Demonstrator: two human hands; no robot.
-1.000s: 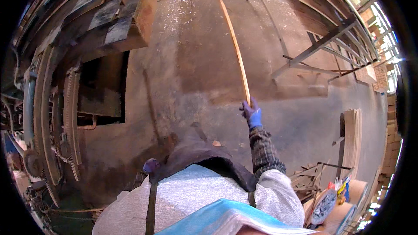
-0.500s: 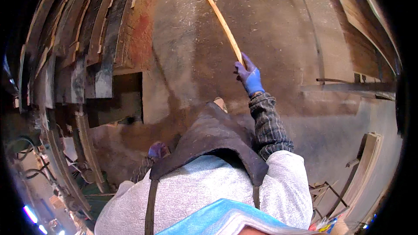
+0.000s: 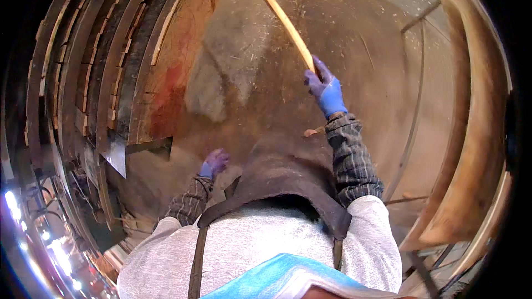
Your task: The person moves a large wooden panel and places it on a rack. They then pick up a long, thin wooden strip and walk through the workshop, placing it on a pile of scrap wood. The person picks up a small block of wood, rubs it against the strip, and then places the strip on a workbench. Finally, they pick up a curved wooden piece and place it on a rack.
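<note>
A long, narrow strip of pale wood (image 3: 275,10) runs from my right hand up past the top edge of the view. My right hand (image 3: 326,87), in a blue and purple glove, is closed round its near end, with the arm stretched out ahead. Lower and to the left, my left hand (image 3: 215,163), in a similar glove, hangs beside my dark apron (image 3: 288,169). Its fingers look curled and a little blurred, and nothing shows in them. The strip's far end is out of view.
Layered stacks of boards with thin spacers (image 3: 119,50) stand on the left, beside a reddish-stained wood face (image 3: 169,97). Large boards (image 3: 471,149) rise along the right. The brown floor (image 3: 354,33) carries scattered chips.
The view has shifted, with the boards on the right now nearer. My left hand has swung forward and up into fuller view. My right hand still grips the wooden strip.
</note>
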